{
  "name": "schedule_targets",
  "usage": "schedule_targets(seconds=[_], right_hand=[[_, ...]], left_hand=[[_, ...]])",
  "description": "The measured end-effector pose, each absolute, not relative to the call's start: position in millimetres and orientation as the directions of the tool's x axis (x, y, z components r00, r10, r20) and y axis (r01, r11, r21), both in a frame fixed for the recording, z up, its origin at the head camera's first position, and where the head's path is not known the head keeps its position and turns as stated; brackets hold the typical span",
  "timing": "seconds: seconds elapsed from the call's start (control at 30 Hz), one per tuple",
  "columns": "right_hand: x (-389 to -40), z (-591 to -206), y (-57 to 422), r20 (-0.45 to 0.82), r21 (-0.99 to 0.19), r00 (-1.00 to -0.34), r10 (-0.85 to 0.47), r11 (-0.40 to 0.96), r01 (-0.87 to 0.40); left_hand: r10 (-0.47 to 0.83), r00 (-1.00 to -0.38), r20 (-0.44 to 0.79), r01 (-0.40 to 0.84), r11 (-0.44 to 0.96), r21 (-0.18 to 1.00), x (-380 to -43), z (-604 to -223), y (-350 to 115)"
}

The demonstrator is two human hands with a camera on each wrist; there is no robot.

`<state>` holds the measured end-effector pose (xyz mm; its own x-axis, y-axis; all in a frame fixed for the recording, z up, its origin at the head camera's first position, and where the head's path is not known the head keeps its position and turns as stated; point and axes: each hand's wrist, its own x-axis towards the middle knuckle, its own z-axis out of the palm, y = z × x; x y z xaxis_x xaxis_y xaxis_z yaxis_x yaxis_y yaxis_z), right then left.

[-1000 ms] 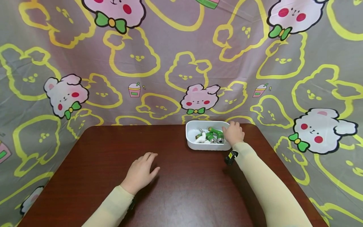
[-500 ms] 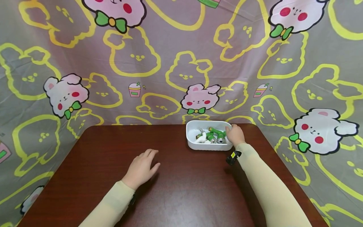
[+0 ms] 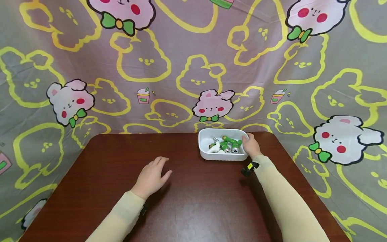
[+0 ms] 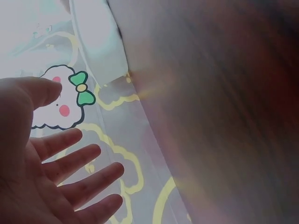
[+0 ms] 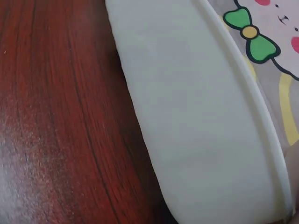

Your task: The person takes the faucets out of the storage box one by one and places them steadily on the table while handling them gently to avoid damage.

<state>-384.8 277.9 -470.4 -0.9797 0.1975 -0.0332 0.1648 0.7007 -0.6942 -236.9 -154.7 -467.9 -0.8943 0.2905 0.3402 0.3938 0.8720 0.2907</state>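
Note:
A white plastic bin (image 3: pixel 223 156) stands near the table's far edge, its long side toward me. My right hand (image 3: pixel 251 145) is at the bin's right end and grips the rim, thumb at the inner side and fingers outside. The bin's side wall (image 5: pixel 187 112) fills much of the right wrist view, where only a sliver of the hand shows. Inside lie several fittings that look like taps: green ones (image 3: pixel 232 141) with metal ends and a white one (image 3: pixel 215 147). Fingers spread and relaxed, my left hand (image 3: pixel 150 178) hovers over the table, holding nothing; its palm (image 4: pixel 28 186) shows in the left wrist view.
The dark brown table (image 3: pixel 187 208) spreads between the arms and up to the bin. Close behind its far edge hangs a grey cloth (image 3: pixel 169 90) with yellow outlines and rabbit faces, which also closes in both sides.
My right hand has slid slightly right and down, from over the bin's right end to its outer side with the fingers lower. My left hand has shifted slightly. The bin has barely moved.

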Motion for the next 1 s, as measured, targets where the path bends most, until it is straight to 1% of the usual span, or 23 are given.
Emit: schedule_targets(seconds=[0.27, 0.4, 0.57, 0.8, 1.0], right_hand=[[-385, -476, 283, -0.036, -0.802, -0.977, 0.210, 0.577, 0.153], [-385, -476, 282, -0.062, -0.853, -0.973, 0.221, 0.494, 0.166], [-384, -475, 279, -0.090, -0.895, -0.968, 0.236, 0.407, 0.182], [-384, -475, 276, -0.105, -0.917, -0.963, 0.247, 0.351, 0.190], [-383, -474, 277, -0.143, -0.926, -0.956, 0.255, 0.306, 0.220]], left_hand=[[0.228, -0.930, 0.287, 0.344, 0.815, 0.466, -250, -467, -146], [0.199, -0.942, 0.269, 0.318, 0.783, 0.535, -257, -469, -141], [0.185, -0.947, 0.264, 0.310, 0.748, 0.587, -263, -473, -136], [0.155, -0.954, 0.257, 0.289, 0.707, 0.646, -269, -478, -131], [0.143, -0.965, 0.218, 0.256, 0.678, 0.689, -272, -480, -129]])
